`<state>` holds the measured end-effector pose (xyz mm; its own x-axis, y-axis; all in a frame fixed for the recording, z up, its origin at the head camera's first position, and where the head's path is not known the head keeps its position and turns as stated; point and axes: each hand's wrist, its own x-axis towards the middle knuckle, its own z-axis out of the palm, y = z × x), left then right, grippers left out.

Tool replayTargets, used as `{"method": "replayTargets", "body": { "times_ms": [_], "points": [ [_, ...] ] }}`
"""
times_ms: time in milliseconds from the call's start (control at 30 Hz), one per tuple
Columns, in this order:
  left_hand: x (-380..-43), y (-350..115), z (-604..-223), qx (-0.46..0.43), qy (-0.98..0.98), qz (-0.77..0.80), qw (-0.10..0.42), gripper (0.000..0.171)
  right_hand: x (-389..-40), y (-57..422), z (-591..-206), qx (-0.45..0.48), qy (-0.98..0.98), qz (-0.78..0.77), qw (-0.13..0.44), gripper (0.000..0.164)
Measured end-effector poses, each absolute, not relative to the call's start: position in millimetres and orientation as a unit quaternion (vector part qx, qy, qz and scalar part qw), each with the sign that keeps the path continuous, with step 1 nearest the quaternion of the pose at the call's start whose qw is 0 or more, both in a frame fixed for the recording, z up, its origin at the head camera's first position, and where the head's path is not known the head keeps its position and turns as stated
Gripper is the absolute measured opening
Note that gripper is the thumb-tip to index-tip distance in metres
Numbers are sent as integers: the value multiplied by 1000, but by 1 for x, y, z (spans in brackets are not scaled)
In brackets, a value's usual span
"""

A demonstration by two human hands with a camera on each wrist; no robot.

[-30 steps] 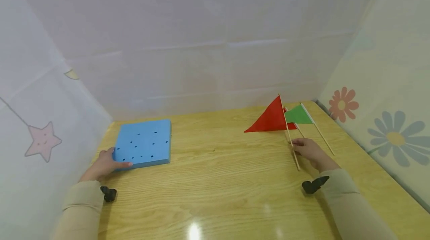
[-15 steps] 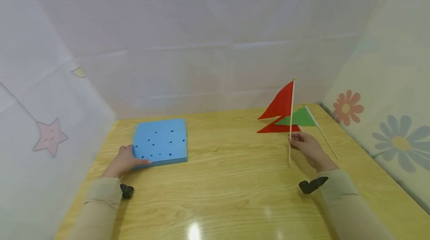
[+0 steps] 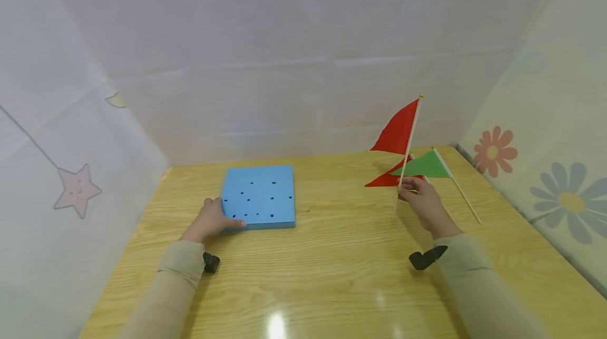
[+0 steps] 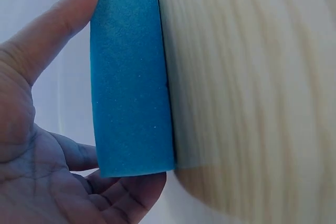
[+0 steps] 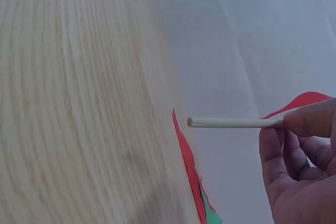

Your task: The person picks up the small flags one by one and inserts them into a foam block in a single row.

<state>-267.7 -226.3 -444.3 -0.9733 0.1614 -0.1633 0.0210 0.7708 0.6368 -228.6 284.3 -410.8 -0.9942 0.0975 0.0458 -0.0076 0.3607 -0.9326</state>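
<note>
A blue foam block (image 3: 261,209) with several small holes in its top lies on the table, left of centre. My left hand (image 3: 212,220) grips its near left corner, thumb along the front side. In the left wrist view the thumb and fingers touch the blue foam block (image 4: 131,82). My right hand (image 3: 423,201) pinches the wooden stick of a red pennant flag (image 3: 399,129), held nearly upright and leaning slightly right at the top. The right wrist view shows the lower end of the flag's stick (image 5: 228,123) off the table.
Behind the right hand, a second red flag (image 3: 381,179) and a green flag (image 3: 429,165) lie overlapping on the wooden table (image 3: 322,265). Patterned cloth (image 3: 303,91) hangs at the back and both sides.
My left hand has slid the foam block to the right. My right hand has raised the red flag from a low slant to nearly upright and moved slightly left.
</note>
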Motion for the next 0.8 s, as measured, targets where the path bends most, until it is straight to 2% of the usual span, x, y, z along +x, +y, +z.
{"method": "replayTargets", "body": {
  "times_ms": [233,500,800],
  "points": [
    [-271,-211,-448,47,933,341,106,122,-238,262,-410,-26,-837,545,52,39],
    [-269,-184,-450,45,935,336,101,117,-242,238,-410,-5,-839,541,61,33],
    [-267,-158,-447,39,945,309,95,118,-250,219,-415,3,-832,547,90,29]
  ]
}}
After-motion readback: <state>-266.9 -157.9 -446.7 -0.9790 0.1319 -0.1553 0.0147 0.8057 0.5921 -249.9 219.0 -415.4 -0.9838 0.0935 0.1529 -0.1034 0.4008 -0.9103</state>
